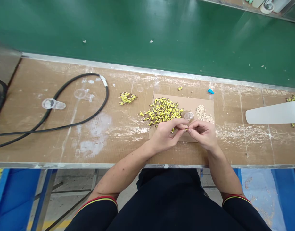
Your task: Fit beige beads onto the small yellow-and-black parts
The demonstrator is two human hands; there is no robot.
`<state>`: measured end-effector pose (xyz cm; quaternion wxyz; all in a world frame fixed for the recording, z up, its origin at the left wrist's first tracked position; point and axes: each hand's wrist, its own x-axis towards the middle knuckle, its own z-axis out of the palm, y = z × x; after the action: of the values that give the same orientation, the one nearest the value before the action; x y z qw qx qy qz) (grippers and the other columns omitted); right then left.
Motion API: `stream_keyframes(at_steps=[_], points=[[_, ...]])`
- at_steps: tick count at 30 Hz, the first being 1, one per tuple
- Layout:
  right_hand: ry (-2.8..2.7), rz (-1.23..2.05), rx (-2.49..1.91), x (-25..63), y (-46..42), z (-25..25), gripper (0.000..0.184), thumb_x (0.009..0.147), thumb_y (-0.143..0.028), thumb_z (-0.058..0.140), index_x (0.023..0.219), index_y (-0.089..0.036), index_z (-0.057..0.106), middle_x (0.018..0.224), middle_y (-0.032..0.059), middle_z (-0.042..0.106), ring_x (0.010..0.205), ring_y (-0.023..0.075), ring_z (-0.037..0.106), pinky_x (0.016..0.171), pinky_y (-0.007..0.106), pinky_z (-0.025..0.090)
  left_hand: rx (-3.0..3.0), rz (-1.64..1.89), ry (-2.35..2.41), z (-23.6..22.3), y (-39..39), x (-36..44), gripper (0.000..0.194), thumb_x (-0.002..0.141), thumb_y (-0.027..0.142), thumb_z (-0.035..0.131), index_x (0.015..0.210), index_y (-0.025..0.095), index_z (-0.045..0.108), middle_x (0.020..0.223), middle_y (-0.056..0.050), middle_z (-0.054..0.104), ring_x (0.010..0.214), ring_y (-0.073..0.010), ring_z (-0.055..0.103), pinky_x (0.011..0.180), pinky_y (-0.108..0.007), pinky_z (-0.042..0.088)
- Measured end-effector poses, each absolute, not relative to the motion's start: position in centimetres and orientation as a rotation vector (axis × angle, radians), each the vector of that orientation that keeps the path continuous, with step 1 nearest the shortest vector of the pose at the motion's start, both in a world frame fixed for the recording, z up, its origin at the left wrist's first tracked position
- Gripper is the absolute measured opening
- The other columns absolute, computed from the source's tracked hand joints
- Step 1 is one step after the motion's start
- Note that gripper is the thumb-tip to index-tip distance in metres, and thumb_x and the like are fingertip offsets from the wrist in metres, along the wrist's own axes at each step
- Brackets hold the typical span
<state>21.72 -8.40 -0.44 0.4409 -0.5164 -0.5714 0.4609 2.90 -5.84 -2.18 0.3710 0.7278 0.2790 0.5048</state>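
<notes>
Tiny yellow-and-dark part [186,129] sits pinched between the left hand [164,134] and right hand [202,134], both closed at the fingertips; a slipped pinch could drop it onto the cardboard sheet [205,104], losing it among the yellow pieces [161,110] near the clear plastic cup [189,116].

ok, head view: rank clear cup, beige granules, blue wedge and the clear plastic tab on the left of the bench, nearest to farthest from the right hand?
From the right hand:
1. Clear cup, ahead-left, and beige granules, ahead: too close to call.
2. Blue wedge, farther ahead.
3. Clear plastic tab, far left.
</notes>
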Motion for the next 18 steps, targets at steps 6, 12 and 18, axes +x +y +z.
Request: stream_keyframes(at_steps=[6,12,18], points=[[-1.373,1.204,-1.321,21.8,-8.6,-0.8,0.012,0.078,-0.023,0.072,0.066,-0.021,0.069,0.062,0.0006,0.068,0.054,0.0116,0.055,0.05,0.025,0.04,1.89,1.272,0.691,-1.7,-5.7,2.7,0.036,0.089,0.003,0.066,0.12,0.02,0.062,0.084,0.0,0.078,0.078,-0.0107,0.078,0.078,-0.018,0.061],[-1.365,1.227,-1.343,21.6,-8.5,-0.9,0.015,0.078,-0.027,0.074,0.065,-0.021,0.069,0.059,0.0001,0.066,0.052,0.0112,0.053,0.048,0.024,0.04,1.881,1.236,0.691,-1.8,-5.8,2.8,0.038,0.089,0.002,0.065,0.122,0.02,0.062,0.086,0.0,0.079,0.078,-0.0113,0.078,0.075,-0.018,0.062],[-1.403,1.06,-1.299,22.4,-8.7,-1.0,0.009,0.086,-0.029,0.074,0.081,-0.022,0.077,0.075,0.0024,0.071,0.058,0.0127,0.059,0.052,0.026,0.047,1.772,1.25,0.713,-1.3,-4.1,1.7,0.021,0.092,0.01,0.067,0.11,0.019,0.069,0.093,-0.003,0.081,0.081,-0.0112,0.078,0.078,-0.02,0.064]])
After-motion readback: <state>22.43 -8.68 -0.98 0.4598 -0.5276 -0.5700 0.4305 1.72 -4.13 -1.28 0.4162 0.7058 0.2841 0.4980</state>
